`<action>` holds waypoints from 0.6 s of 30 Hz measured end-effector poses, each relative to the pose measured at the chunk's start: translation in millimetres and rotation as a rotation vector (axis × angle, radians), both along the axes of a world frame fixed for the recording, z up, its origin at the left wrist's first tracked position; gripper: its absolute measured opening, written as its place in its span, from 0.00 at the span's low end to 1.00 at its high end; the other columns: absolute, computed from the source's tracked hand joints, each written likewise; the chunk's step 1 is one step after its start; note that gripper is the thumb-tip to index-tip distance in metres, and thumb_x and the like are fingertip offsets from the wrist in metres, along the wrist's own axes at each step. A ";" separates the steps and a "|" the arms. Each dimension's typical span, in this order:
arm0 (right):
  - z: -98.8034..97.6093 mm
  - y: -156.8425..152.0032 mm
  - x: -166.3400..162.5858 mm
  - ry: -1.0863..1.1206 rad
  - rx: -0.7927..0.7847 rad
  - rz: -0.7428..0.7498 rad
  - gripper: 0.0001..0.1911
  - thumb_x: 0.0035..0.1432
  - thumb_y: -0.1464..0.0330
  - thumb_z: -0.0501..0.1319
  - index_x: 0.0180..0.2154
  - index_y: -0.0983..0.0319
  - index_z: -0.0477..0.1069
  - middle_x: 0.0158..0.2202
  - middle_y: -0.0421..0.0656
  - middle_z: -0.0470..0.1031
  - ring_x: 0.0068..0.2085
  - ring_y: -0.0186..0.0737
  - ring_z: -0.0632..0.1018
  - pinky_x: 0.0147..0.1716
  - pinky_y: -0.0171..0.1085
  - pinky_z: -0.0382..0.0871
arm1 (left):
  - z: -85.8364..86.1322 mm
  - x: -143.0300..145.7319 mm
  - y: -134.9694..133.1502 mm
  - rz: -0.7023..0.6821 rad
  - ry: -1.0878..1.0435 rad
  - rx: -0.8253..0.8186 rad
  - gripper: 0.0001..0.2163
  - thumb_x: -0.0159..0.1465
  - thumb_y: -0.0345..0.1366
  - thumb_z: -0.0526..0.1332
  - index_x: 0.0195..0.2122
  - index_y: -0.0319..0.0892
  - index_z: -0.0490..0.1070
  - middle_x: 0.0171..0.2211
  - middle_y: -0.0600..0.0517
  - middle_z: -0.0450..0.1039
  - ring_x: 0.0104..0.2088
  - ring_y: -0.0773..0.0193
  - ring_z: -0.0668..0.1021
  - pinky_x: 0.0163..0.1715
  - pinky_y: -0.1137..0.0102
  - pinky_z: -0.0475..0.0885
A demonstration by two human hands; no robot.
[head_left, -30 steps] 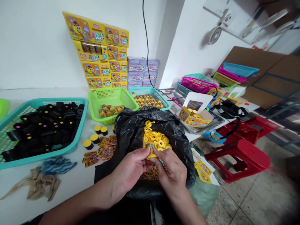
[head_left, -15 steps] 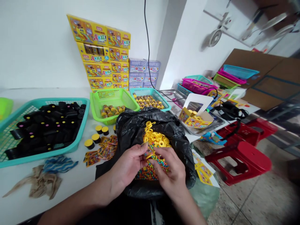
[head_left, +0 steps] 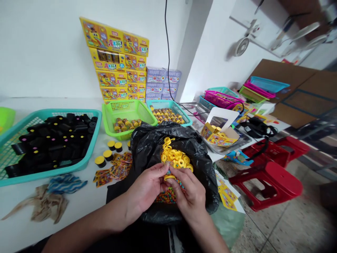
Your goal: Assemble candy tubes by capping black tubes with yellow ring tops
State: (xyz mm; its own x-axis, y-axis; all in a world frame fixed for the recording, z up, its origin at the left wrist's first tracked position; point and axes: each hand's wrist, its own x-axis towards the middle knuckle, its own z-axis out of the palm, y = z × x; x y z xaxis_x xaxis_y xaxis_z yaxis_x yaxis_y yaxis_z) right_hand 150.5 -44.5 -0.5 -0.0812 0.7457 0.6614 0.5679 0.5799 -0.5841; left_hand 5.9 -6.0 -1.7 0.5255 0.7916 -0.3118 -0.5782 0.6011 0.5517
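My left hand (head_left: pixel 151 182) and my right hand (head_left: pixel 188 188) meet over a black plastic bag (head_left: pixel 144 147). Between their fingertips they pinch a small printed piece with a yellow ring-shaped edge (head_left: pixel 169 177); the fingers cover most of it. Inside the bag, yellow plastic rings (head_left: pixel 177 156) lie heaped toward the far side, and many small coloured beads (head_left: pixel 167 196) fill the space beneath my hands. To the left of the bag are loose printed labels (head_left: pixel 118 167) and several black pots with yellow lids (head_left: pixel 107 154).
A teal basket (head_left: pixel 92 147) of black cylinders stands left, beside cloths (head_left: pixel 65 183). Behind the bag are a green basket (head_left: pixel 105 121) and a blue basket (head_left: pixel 188 121) with small filled jars. Yellow boxes (head_left: pixel 112 79) are stacked by the wall. Red stools (head_left: pixel 281 179) stand right.
Both hands have stayed together and turned the small piece, so its yellow ring edge now shows below the fingertips. The camera view has shifted slightly.
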 end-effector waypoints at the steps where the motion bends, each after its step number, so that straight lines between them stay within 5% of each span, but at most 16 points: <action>1: -0.7 0.2 0.0 0.002 0.001 -0.004 0.16 0.62 0.75 0.61 0.50 0.58 0.75 0.37 0.46 0.78 0.37 0.39 0.80 0.35 0.37 0.76 | 0.1 -0.1 0.1 -0.007 0.009 -0.003 0.11 0.56 0.40 0.71 0.37 0.39 0.77 0.36 0.50 0.75 0.34 0.66 0.74 0.34 0.72 0.67; 6: -3.1 1.3 3.4 0.067 -0.023 -0.024 0.11 0.61 0.74 0.62 0.45 0.58 0.77 0.31 0.42 0.79 0.32 0.39 0.80 0.32 0.36 0.76 | 3.3 -2.3 2.2 -0.029 0.040 0.003 0.10 0.57 0.40 0.71 0.33 0.39 0.76 0.30 0.51 0.74 0.28 0.67 0.74 0.30 0.72 0.67; 12: -6.6 -1.8 15.2 -0.004 -0.019 -0.057 0.09 0.62 0.72 0.61 0.43 0.57 0.76 0.35 0.41 0.80 0.34 0.39 0.82 0.34 0.33 0.78 | 13.9 -1.6 1.2 -0.043 0.103 0.057 0.13 0.52 0.41 0.72 0.29 0.39 0.72 0.25 0.52 0.73 0.22 0.68 0.75 0.22 0.73 0.65; 15: -13.9 0.8 27.7 -0.105 -0.019 -0.096 0.16 0.62 0.66 0.62 0.51 0.59 0.72 0.40 0.45 0.81 0.36 0.41 0.83 0.35 0.33 0.79 | 28.4 -10.7 25.6 0.019 0.211 0.157 0.14 0.53 0.43 0.70 0.32 0.40 0.71 0.24 0.52 0.73 0.20 0.66 0.75 0.19 0.72 0.63; 18: -24.8 2.2 32.8 -0.210 -0.024 -0.069 0.16 0.62 0.61 0.62 0.50 0.57 0.73 0.37 0.44 0.81 0.32 0.41 0.84 0.30 0.32 0.79 | 50.6 -35.3 79.4 0.240 0.514 0.364 0.12 0.58 0.42 0.66 0.37 0.41 0.69 0.25 0.53 0.73 0.18 0.67 0.74 0.18 0.72 0.62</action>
State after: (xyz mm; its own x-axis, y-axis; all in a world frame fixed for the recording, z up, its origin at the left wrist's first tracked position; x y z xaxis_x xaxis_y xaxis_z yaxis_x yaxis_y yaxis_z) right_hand 183.3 -42.2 -25.2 -0.1636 0.7695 0.6174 0.7160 0.5231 -0.4623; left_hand -29.3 73.4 48.9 0.1777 0.9698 -0.1668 -0.2824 0.2126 0.9354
